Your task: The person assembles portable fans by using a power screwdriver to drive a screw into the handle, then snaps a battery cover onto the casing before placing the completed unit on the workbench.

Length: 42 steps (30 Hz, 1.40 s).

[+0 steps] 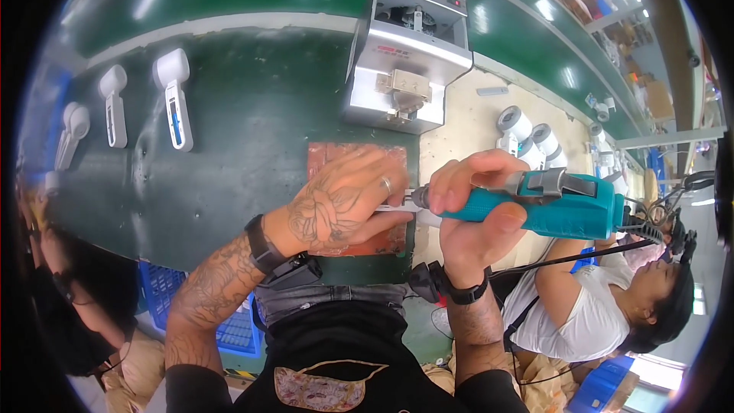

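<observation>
A teal electric screwdriver (562, 206) lies level in my right hand (482, 210), its cord trailing off to the right. The tool's tip points left, at a small white part (404, 205) over the red-brown mat (325, 160). My left hand (344, 203), a ring on one finger, is closed on that white part from the left. The fingers hide most of the part, and I cannot see where exactly the bit touches it.
A grey machine (409, 53) stands behind the mat. White handled units (174, 99) lie on the green table at left. White cylindrical parts (514, 124) stand on the pale board at right. A blue crate (238, 329) sits below the table edge; a co-worker (581, 298) sits at right.
</observation>
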Tool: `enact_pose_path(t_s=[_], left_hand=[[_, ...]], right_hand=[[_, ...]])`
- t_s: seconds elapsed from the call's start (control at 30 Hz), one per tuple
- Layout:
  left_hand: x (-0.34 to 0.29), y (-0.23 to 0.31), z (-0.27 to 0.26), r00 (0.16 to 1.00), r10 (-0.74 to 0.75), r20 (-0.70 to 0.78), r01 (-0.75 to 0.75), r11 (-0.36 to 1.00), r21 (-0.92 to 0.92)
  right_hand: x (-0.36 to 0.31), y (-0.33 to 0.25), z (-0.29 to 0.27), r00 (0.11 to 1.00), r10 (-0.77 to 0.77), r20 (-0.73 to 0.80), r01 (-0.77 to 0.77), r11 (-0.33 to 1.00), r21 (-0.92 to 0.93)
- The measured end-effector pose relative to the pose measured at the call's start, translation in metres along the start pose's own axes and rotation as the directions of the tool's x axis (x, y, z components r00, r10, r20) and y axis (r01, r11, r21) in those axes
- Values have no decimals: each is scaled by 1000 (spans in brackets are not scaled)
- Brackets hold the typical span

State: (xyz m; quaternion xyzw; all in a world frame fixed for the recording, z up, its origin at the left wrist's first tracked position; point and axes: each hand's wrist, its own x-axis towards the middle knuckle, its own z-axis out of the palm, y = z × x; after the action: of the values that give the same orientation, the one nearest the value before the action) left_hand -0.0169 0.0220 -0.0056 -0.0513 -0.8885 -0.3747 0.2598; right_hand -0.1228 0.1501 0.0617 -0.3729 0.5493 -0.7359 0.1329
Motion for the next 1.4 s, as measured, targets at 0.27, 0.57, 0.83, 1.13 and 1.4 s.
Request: enact_pose_path(t_s=[0.27, 0.57, 0.83, 1.13, 1.4], left_hand=[[4, 1, -2, 1000, 0, 17, 1, 1000, -26], [2, 1, 0, 1000, -4, 30, 5, 1000, -27], [4, 7, 1, 1000, -27, -11, 27, 999, 37], [17, -7, -15, 988, -132, 76, 136, 989, -51], [4, -7, -20, 995, -98, 14, 97, 991, 87]], right_hand=[[0, 0, -3, 1000, -11, 22, 11, 1000, 20], [-4, 1, -5, 999, -2, 42, 0, 999, 49], [-1, -3, -6, 999, -11, 52, 10, 1000, 20], [50, 0, -2, 993, -112, 22, 112, 994, 13], [93, 21, 22, 989, -115, 90, 127, 982, -138]])
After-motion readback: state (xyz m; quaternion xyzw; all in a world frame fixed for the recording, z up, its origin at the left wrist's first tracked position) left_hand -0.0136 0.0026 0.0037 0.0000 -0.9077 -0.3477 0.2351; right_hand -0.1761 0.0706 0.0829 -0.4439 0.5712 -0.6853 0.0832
